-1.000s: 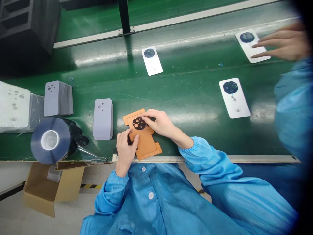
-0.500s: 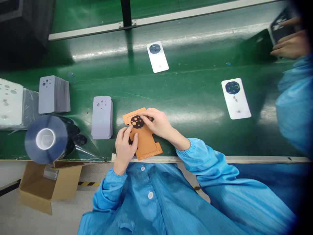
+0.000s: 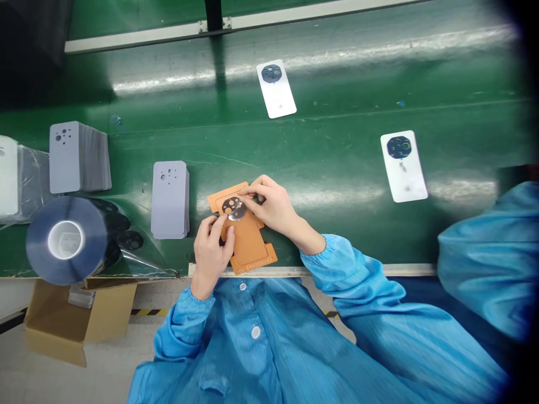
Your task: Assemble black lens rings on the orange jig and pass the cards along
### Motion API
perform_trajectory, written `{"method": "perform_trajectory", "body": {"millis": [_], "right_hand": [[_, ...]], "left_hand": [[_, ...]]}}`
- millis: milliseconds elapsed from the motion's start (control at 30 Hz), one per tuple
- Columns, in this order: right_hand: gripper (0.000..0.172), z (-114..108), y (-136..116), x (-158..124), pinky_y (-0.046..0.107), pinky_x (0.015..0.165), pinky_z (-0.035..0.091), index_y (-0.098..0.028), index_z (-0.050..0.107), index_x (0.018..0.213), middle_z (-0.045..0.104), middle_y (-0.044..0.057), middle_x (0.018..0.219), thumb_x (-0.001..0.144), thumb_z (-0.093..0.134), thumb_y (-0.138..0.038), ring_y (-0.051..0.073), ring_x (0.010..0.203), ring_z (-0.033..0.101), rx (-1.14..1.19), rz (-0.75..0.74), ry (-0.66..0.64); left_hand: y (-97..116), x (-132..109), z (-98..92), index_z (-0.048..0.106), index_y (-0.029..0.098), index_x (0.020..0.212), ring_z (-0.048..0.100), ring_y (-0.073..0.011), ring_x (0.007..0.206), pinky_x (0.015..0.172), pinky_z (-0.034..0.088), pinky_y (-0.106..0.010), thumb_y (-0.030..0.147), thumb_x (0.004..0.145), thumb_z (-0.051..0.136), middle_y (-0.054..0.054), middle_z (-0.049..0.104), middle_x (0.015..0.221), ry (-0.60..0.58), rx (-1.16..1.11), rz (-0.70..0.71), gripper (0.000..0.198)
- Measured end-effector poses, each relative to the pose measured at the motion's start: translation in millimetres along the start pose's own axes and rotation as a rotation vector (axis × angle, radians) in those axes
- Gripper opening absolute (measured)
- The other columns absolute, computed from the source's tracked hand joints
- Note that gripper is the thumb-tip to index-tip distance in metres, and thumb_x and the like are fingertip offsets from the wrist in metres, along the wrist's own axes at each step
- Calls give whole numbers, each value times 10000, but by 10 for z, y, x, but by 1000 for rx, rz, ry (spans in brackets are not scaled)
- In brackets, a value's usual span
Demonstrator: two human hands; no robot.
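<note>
An orange fixture plate (image 3: 252,244) lies tilted near the front edge of the green table, with a round black film piece (image 3: 234,208) with holes on its upper part. My right hand (image 3: 272,205) pinches the film's upper right edge between thumb and fingertips. At the lower left of the film, my left hand (image 3: 213,247) touches its edge with a fingertip, its thumb and fingers apart over the plate's left side. Left of the plate is a small stack of grey phone-shaped sheets (image 3: 169,199).
A film roll (image 3: 37,241), a taller grey stack (image 3: 65,157) and a wrapped white stack (image 3: 8,179) stand left. White panels with dark discs lie behind (image 3: 281,104) and right (image 3: 406,182). A co-worker's blue sleeve (image 3: 484,247) is at right; a cardboard box (image 3: 109,314) sits below.
The black disc now shows a bright reflection along its lower part, while my hands keep nearly the same hold. The co-worker's hand and dark item have left view. The whole view has shifted slightly.
</note>
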State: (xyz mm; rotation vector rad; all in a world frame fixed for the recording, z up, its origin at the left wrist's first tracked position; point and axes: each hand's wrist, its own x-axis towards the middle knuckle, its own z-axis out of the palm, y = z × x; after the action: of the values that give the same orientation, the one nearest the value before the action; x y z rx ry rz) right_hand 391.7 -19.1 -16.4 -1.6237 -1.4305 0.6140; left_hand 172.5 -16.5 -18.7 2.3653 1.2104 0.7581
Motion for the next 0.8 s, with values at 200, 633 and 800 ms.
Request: {"method": "perform_trajectory", "body": {"millis": [200,633,800], "right_hand": [[148,-27,39,32,304,657,457,-206,798,920,601,1,769,935,759,-348,124,637,490,64,93,5],[115,-74,-11,-2,291,619,424,-199,798,921,605,-3,762,890,704,-257,113,627,485,147,108,-52],[95,-78,15,-6,283,621,421,-198,782,904,614,-5,770,882,702,-244,114,638,491,149,102,-68]], "left_hand": [[-11,-11,-18,660,194,1344,664,-243,1098,954,571,-375,270,1038,572,-130,655,1171,-21,6,36,327],[-13,-30,-36,660,222,1384,661,-243,1113,963,566,-378,303,1052,546,-122,652,1168,-28,1,21,359],[-45,-50,-28,655,222,1390,656,-246,1127,970,559,-378,292,1035,582,-120,652,1191,-16,-20,29,370]]}}
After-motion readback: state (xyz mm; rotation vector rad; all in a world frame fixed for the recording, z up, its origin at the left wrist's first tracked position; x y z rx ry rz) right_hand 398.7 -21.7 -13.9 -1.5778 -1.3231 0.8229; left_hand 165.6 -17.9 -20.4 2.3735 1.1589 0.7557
